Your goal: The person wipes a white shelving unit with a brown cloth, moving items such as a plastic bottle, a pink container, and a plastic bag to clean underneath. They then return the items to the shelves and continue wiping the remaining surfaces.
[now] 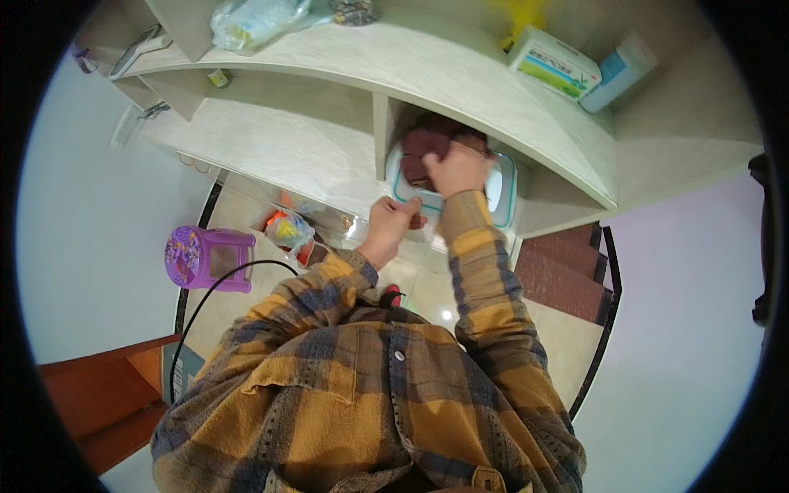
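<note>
A shallow white box with a teal rim [506, 212], perhaps a lidded plastic container, sits in the right compartment of the shelf unit. On it lies a dark maroon item [425, 145] that looks like folded cloth, its far part in shadow. My right hand [465, 169] reaches over the box, thumb against the maroon item and apparently gripping it; motion blur and the hand itself hide the other fingers. Just in front of the box's near left corner is my left hand [389, 227], fingers curled. Whether anything small is between them cannot be made out.
An upright divider [381, 135] borders the compartment, under a curved upper shelf [345, 52]. Above stand a white-green carton [555, 65], a bottle [619, 71] and a plastic bag [259, 24]. Below are a purple stool [231, 259], a filled bag [288, 231] and a black cable [216, 283].
</note>
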Demonstrator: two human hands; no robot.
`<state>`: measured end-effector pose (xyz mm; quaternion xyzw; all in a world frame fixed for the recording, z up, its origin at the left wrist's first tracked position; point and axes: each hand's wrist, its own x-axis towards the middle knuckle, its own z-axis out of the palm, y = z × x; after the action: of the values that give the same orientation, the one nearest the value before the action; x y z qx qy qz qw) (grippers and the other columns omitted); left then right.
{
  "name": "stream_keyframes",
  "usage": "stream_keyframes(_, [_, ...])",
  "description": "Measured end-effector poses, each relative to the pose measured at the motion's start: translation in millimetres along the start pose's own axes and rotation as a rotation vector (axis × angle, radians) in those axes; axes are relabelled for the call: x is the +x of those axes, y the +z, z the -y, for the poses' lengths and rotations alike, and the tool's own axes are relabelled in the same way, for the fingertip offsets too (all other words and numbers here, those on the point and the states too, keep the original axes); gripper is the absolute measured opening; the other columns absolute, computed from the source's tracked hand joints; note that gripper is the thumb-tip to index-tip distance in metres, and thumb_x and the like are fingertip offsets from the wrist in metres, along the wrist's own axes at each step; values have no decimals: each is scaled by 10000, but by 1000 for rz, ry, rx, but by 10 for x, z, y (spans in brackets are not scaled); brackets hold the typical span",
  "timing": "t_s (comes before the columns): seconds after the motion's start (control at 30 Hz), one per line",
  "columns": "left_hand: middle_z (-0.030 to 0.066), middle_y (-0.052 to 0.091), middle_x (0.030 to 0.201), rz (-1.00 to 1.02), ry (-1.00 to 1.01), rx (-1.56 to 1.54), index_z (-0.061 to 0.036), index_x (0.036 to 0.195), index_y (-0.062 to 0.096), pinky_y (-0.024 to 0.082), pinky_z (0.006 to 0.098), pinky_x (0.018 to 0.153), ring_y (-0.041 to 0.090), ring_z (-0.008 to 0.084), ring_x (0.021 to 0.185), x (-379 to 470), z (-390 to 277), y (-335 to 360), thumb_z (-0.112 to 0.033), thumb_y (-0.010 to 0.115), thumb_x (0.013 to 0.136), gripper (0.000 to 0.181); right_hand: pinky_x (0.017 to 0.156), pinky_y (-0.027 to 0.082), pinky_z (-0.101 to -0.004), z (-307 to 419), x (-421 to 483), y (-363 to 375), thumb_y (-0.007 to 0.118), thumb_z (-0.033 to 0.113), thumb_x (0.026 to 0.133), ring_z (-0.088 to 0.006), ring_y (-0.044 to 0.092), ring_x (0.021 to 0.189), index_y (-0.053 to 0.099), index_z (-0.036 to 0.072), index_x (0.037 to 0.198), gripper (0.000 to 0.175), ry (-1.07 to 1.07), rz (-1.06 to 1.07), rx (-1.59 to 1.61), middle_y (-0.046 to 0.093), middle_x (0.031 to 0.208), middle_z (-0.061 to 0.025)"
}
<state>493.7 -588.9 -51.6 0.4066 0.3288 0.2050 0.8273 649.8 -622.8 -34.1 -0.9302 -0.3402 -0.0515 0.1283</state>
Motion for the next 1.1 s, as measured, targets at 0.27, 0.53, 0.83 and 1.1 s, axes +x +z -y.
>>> stream_keyframes(0.27, [180, 603, 898, -54, -171, 39, 47, 873, 440, 589, 356, 680, 661, 241, 765, 11, 26, -266, -64, 589, 896, 188, 841, 459, -459, 24, -352, -311, 667, 267, 628, -358, 597, 961, 606, 9, 1116, 556, -16, -160, 281, 633, 1098, -164])
stream_keyframes(0.53, [177, 604, 922, -2, -118, -5, 58, 906, 470, 595, 383, 710, 651, 223, 746, 111, -3, -203, -46, 534, 903, 122, 831, 412, -465, 0, -347, -288, 652, 221, 643, -266, 575, 965, 680, 158, 1034, 397, -190, -239, 124, 661, 1022, -55])
stream_keyframes(0.83, [322, 533, 1048, 24, 509, 1080, 148, 1106, 391, 521, 394, 828, 602, 397, 973, 139, -433, -320, -285, 716, 798, 623, 866, 476, -370, -1077, -853, -225, 591, 138, 762, -315, 602, 999, 591, -11, 1148, 413, 199, -474, 673, 641, 1068, -174])
stream_keyframes(1.1, [329, 528, 1156, 201, 499, 1262, 111, 1222, 450, 461, 414, 905, 566, 410, 1039, 575, -370, -232, -319, 682, 802, 644, 846, 491, -352, -1623, -1046, 315, 614, 368, 888, -253, 595, 974, 476, -4, 1290, 565, 818, -250, 1688, 585, 1147, -133])
